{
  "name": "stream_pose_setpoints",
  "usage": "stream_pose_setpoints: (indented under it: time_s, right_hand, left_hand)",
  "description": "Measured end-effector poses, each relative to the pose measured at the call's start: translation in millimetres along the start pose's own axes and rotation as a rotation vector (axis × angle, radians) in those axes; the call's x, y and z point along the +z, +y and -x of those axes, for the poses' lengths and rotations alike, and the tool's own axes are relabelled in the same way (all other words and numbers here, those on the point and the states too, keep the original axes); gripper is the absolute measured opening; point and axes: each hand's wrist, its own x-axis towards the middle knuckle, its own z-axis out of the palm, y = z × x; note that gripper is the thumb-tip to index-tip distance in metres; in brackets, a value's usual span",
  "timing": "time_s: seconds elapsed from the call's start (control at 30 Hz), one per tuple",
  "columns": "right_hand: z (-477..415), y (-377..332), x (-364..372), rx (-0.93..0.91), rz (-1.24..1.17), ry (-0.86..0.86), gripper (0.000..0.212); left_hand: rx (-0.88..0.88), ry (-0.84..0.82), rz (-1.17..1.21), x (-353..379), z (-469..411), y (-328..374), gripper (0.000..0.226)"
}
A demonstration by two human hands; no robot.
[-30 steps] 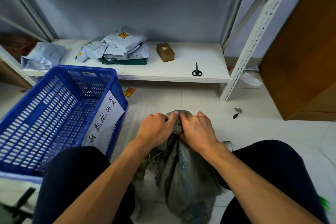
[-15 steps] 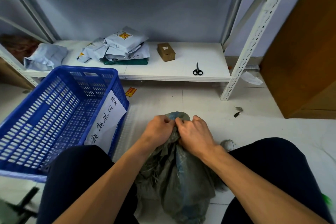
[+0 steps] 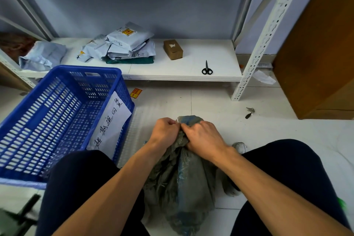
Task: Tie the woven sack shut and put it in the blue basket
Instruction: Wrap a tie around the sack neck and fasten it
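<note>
Grey-green woven cloth is bunched in both grips: left hand (image 3: 165,130) and right hand (image 3: 204,139) meet knuckle to knuckle, fingers curled round the gathered neck of the sack (image 3: 182,182), which stands on the floor (image 3: 210,105). My call: cinch the neck low and tight before lifting. To its left, apart, sits the blue basket (image 3: 84,68).

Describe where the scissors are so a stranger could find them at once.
Look at the low white shelf behind the blue basket. Near its front right edge, right of the brown box, lie the scissors. Black handles set them apart from the pale parcels.
</note>
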Motion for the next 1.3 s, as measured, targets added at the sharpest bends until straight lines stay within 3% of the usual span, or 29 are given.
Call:
stream_pose_setpoints:
  time_s: [0.13, 0.27, 0.37, 0.5, 0.6, 0.73, 0.83, 1.03, 1.2, 1.3]
  right_hand:
    - [1.8, 6.9, -3.8, 0.074, -0.177, -0.107, 0.030]
    - [4.3, 17.8, -3.6, 0.241, -0.529, -0.243, 0.025]
    - [9.8, 29.6, -5.5, 0.310, -0.847, -0.299, 0.032]
    - [12.7, 40.1, -9.9, 0.458, -1.099, -0.386, 0.036]
    - [12.2, 45.1, -10.3, 0.580, -1.229, -0.425, 0.025]
    - [12.3, 46.4, -8.1, 0.692, -1.336, -0.392, 0.016]
    - [10.3, 48.8, -3.8, 0.761, -1.383, -0.319, 0.018]
    - [7.2, 52.3, -2.3, 0.873, -1.622, -0.231, 0.021]
    - [9.5, 55.9, -3.0, 0.849, -1.780, -0.275, 0.024]
    - [10.0, 56.5, 1.6, 0.864, -1.891, -0.223, 0.028]
  left_hand:
    - [0.025, -0.006, -0.031, 1.0, -4.3, -0.1, 0.015]
    - [0.051, 0.032, -0.033, -0.5, -11.5, 1.4, 0.012]
    - [0.072, 0.059, 0.010, -1.8, -17.2, -0.7, 0.020]
    - [0.118, 0.100, -0.016, 2.1, -19.5, -6.7, 0.026]
    - [0.161, 0.115, -0.042, 8.0, -21.2, -15.9, 0.022]
    - [0.230, 0.131, -0.108, 13.4, -21.7, -27.9, 0.023]
    - [0.377, 0.138, -0.305, 16.3, -21.8, -31.8, 0.023]
    - [0.652, 0.011, -0.554, 24.6, -19.3, -32.5, 0.017]
    - [0.614, 0.067, -0.460, 26.4, -21.1, -33.1, 0.018]
    - [0.476, 0.059, -0.328, 34.5, -18.4, -36.5, 0.017]
